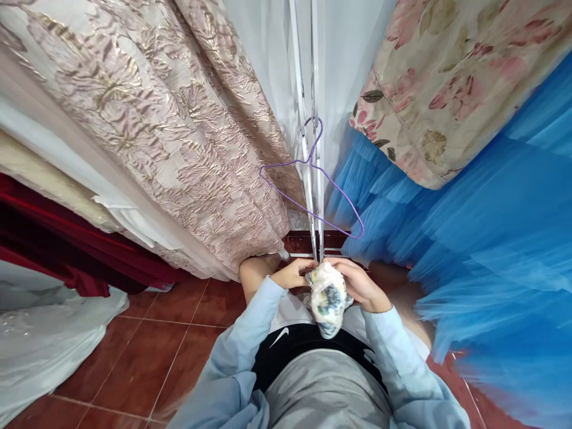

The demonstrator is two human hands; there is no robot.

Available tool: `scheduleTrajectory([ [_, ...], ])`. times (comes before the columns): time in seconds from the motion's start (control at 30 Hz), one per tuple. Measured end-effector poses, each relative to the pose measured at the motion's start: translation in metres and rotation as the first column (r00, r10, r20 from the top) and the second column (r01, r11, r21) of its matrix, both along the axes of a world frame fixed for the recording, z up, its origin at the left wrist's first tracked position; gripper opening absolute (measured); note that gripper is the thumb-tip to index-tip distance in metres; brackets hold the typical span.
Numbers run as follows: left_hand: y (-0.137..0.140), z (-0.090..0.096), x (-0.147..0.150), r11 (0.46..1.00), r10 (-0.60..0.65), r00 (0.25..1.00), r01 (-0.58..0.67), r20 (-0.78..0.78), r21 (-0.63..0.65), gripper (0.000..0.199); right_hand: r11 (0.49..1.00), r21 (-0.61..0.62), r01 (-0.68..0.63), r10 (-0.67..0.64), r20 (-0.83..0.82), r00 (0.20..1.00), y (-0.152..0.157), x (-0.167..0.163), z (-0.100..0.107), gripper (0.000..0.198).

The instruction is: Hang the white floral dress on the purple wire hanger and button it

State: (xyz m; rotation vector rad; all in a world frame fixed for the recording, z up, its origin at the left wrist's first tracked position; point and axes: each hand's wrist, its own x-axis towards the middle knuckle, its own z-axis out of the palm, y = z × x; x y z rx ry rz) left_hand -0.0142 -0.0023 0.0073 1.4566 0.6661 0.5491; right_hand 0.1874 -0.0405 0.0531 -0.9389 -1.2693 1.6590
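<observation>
A bunched white cloth with a blue and yellow floral print [328,298] hangs in front of my lap. My left hand [294,274] is closed on its upper left edge, with the fingertips partly hidden. On the other side, my right hand [361,284] grips the top and right edge, its fingers curled behind the fabric. Just beyond both hands, a purple hanger [311,159] hangs bare on a white metal stand [300,98], touched by neither hand.
A pink and gold brocade dress [179,131] hangs at left, beside dark red fabric [49,238]. To the right are a blue tulle skirt [487,250] and a floral garment [447,95]. White fabric [44,357] spreads over the red tiled floor [179,351].
</observation>
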Motion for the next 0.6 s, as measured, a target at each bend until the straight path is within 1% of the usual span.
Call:
scheduleTrajectory([
  [0.03, -0.002, 0.003, 0.003, 0.997, 0.002, 1.000, -0.001, 0.014, -0.074, 0.062, 0.999, -0.023, -0.031, 0.030, -0.032, 0.999, -0.001, 0.008, 0.008, 0.029],
  [0.1, -0.008, 0.013, 0.009, 0.985, 0.078, 0.995, -0.067, 0.063, -0.157, 0.060, 0.990, -0.049, -0.130, 0.126, -0.088, 0.988, -0.004, 0.028, 0.024, 0.029],
  [0.13, -0.012, 0.022, 0.011, 0.979, 0.129, 0.986, -0.110, 0.103, -0.174, 0.057, 0.988, -0.019, -0.153, 0.151, -0.057, 0.987, -0.005, 0.039, 0.032, 0.031],
  [0.17, -0.015, 0.032, 0.011, 0.973, 0.168, 0.976, -0.142, 0.139, -0.181, 0.054, 0.988, 0.031, -0.149, 0.149, 0.017, 0.989, -0.005, 0.050, 0.039, 0.033],
  [0.23, -0.020, 0.058, 0.013, 0.973, 0.183, 0.967, -0.153, 0.179, -0.170, 0.046, 0.983, 0.157, -0.094, 0.060, 0.211, 0.976, -0.004, 0.068, 0.053, 0.039],
  [0.3, -0.023, 0.085, 0.018, 0.983, 0.158, 0.964, -0.132, 0.216, -0.130, 0.043, 0.957, 0.284, -0.054, -0.051, 0.352, 0.935, -0.002, 0.080, 0.065, 0.044],
  [0.33, -0.024, 0.098, 0.022, 0.986, 0.152, 0.960, -0.132, 0.236, -0.097, 0.042, 0.941, 0.331, -0.068, -0.070, 0.389, 0.919, 0.000, 0.082, 0.071, 0.047],
  [0.37, -0.024, 0.110, 0.028, 0.988, 0.156, 0.954, -0.147, 0.255, -0.055, 0.041, 0.927, 0.362, -0.099, -0.064, 0.413, 0.908, 0.000, 0.083, 0.077, 0.047],
  [0.4, -0.024, 0.120, 0.035, 0.985, 0.165, 0.949, -0.170, 0.268, -0.003, 0.039, 0.917, 0.379, -0.128, -0.050, 0.426, 0.903, 0.000, 0.083, 0.083, 0.043],
  [0.43, -0.024, 0.129, 0.042, 0.981, 0.164, 0.949, -0.184, 0.268, 0.052, 0.037, 0.914, 0.381, -0.138, -0.041, 0.425, 0.904, -0.001, 0.082, 0.088, 0.035],
  [0.5, -0.021, 0.138, 0.056, 0.973, 0.137, 0.963, -0.174, 0.231, 0.150, 0.038, 0.934, 0.348, -0.086, -0.052, 0.368, 0.928, -0.003, 0.081, 0.098, 0.017],
  [0.53, -0.018, 0.139, 0.061, 0.971, 0.119, 0.972, -0.157, 0.201, 0.182, 0.042, 0.945, 0.325, -0.027, -0.083, 0.320, 0.944, -0.003, 0.081, 0.101, 0.016],
  [0.57, -0.015, 0.137, 0.064, 0.970, 0.100, 0.981, -0.134, 0.169, 0.205, 0.049, 0.949, 0.312, 0.053, -0.140, 0.266, 0.954, -0.002, 0.082, 0.104, 0.017],
  [0.6, -0.010, 0.132, 0.064, 0.969, 0.081, 0.988, -0.109, 0.130, 0.222, 0.054, 0.938, 0.314, 0.148, -0.221, 0.210, 0.952, 0.001, 0.084, 0.107, 0.018],
])
